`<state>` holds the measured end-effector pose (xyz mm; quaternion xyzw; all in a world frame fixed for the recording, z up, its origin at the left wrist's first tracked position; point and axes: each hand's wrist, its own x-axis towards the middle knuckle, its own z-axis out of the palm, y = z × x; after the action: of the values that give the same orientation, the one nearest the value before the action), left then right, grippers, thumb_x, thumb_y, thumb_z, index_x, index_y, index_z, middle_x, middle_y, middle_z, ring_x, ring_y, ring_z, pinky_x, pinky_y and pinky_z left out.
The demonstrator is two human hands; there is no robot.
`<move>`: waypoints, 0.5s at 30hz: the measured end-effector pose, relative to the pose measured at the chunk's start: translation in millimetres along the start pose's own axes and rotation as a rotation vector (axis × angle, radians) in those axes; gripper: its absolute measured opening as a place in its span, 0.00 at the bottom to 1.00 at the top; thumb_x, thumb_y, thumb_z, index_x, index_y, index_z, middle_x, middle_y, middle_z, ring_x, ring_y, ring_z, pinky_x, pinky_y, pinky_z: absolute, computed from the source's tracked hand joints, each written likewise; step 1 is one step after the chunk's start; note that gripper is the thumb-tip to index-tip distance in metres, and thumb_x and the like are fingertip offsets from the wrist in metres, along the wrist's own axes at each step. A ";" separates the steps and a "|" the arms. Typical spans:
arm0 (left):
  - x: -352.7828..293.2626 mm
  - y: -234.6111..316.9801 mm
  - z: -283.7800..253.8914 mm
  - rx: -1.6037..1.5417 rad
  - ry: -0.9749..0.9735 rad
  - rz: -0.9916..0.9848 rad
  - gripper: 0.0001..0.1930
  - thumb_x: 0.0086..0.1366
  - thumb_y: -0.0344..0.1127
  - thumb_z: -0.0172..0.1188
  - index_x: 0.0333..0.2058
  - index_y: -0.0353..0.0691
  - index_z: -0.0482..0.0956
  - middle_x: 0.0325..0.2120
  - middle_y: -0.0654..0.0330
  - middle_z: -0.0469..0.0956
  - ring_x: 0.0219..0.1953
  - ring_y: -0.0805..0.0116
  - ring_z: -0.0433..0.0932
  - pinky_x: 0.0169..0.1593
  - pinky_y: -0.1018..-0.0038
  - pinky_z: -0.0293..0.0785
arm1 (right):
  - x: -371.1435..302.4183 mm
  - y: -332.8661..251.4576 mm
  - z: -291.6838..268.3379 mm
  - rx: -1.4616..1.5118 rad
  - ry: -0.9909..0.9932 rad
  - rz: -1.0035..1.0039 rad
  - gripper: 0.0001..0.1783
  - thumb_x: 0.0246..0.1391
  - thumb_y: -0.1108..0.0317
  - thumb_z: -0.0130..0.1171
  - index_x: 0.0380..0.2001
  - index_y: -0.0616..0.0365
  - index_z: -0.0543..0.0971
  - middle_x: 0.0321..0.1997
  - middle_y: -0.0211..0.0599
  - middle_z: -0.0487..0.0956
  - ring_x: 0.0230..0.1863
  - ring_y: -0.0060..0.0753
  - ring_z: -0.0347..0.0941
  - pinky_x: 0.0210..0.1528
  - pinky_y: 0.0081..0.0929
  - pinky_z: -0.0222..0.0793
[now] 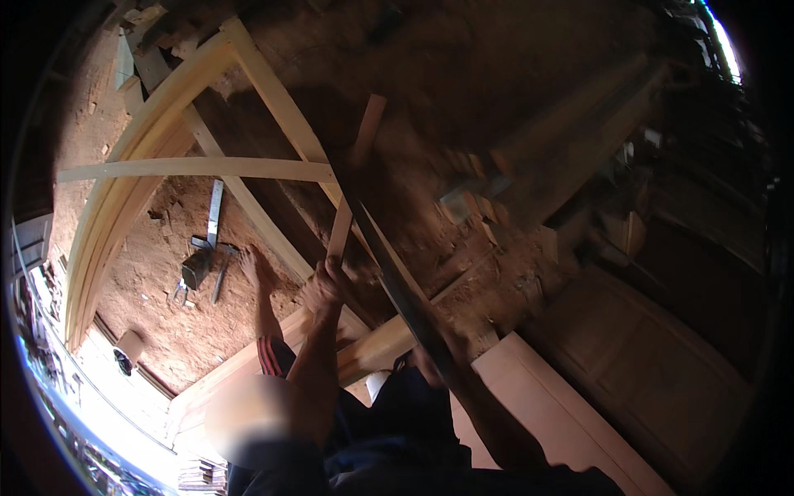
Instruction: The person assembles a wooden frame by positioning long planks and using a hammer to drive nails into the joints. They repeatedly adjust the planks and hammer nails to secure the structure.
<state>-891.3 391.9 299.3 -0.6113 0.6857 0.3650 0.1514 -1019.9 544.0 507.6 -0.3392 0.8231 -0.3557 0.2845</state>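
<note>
My left hand (324,285) is closed around a narrow reddish wooden strip (341,225) that slants up and away from me. The dark blade of a handsaw (389,264) crosses over this strip. At the saw's near, wide end is my right hand (430,365), wrapped around the handle and partly in shadow. Beneath both hands lies a pale wooden frame with a straight bar (273,89) and a thin crosspiece (198,169). Whether the blade touches the strip, I cannot tell.
Stacked curved timbers (95,223) stand at the left. On the earthen floor lie a metal square (215,213), a dark block (196,269) and pliers (180,292), near my bare foot (252,264). A reddish board (554,405) and panelled door (653,355) lie at the right.
</note>
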 end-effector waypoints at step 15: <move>2.0 -0.8 4.4 0.032 0.031 -0.003 0.31 0.72 0.62 0.31 0.40 0.48 0.80 0.30 0.42 0.83 0.36 0.33 0.81 0.42 0.43 0.74 | -33.7 33.6 -7.2 -0.109 -0.056 -0.128 0.28 0.60 0.57 0.62 0.57 0.63 0.70 0.46 0.46 0.80 0.34 0.43 0.81 0.36 0.32 0.79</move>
<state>-892.0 393.5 294.7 -0.6155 0.6928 0.3441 0.1510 -1016.4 589.8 493.3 -0.4162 0.8095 -0.3180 0.2652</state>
